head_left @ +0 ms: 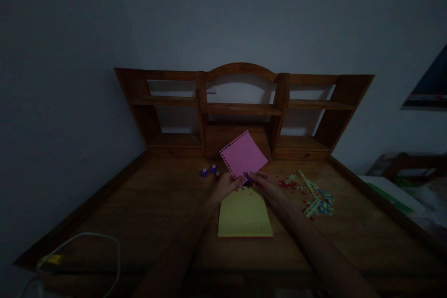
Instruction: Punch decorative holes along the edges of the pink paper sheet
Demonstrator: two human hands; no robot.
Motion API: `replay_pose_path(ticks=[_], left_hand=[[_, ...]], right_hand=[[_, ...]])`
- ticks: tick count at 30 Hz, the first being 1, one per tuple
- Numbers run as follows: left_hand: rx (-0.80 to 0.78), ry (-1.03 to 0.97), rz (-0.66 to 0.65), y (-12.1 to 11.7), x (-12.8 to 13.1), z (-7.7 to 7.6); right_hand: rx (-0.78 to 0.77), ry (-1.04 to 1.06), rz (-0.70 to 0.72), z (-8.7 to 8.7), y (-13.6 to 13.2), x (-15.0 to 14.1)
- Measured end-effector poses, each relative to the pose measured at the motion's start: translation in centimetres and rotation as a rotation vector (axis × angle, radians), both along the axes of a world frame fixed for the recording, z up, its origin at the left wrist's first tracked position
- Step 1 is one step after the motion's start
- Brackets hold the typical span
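Note:
A square pink sheet of paper (244, 154) is held up at a tilt above the desk, with small holes punched along its left and lower edges. My left hand (225, 187) pinches its lower corner. My right hand (263, 183) is closed around a small purple craft punch (249, 177) at the sheet's lower edge; the fingers partly hide it. Below both hands lies a stack of yellow paper (244, 214), with a few tiny red bits on top. Just left of the sheet stand two purple punches (213, 168) and a smaller dark red one (218, 175).
Tiny red, yellow and blue paper cut-outs (324, 202) lie scattered at the right, among punched yellow strips (308, 183). A wooden shelf unit (240, 109) backs the wooden desk (157, 209). A white cable (118, 253) loops at the front left near a yellow object (52, 259).

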State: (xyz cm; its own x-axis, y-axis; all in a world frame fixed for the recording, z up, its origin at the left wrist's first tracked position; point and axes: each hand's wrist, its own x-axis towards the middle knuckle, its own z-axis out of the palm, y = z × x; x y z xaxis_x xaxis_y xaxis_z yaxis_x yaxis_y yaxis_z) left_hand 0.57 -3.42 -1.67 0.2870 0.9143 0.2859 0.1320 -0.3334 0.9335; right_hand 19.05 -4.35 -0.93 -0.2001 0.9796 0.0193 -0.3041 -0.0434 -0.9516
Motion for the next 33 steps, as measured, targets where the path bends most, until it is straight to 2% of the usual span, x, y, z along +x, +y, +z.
replay_pose_path(ticks=[6,19,25,29,33], left_hand=[[-0.010,-0.027,-0.007,-0.22,0.09,0.30],[0.000,-0.014,-0.016,-0.06,-0.03,0.00],[-0.008,-0.014,-0.002,-0.18,0.06,0.23],[-0.008,-0.020,-0.022,-0.03,0.02,-0.05],[0.011,-0.041,-0.061,0.19,-0.10,-0.51]], right_hand=[[-0.026,-0.019,-0.021,0.56,-0.18,-0.18],[0.008,-0.040,-0.031,-0.04,0.16,-0.07],[0.016,-0.062,-0.043,0.57,-0.15,-0.21],[0.006,-0.059,-0.065,0.75,-0.13,-0.30],[-0.005,-0.054,-0.077,0.19,0.24,-0.20]])
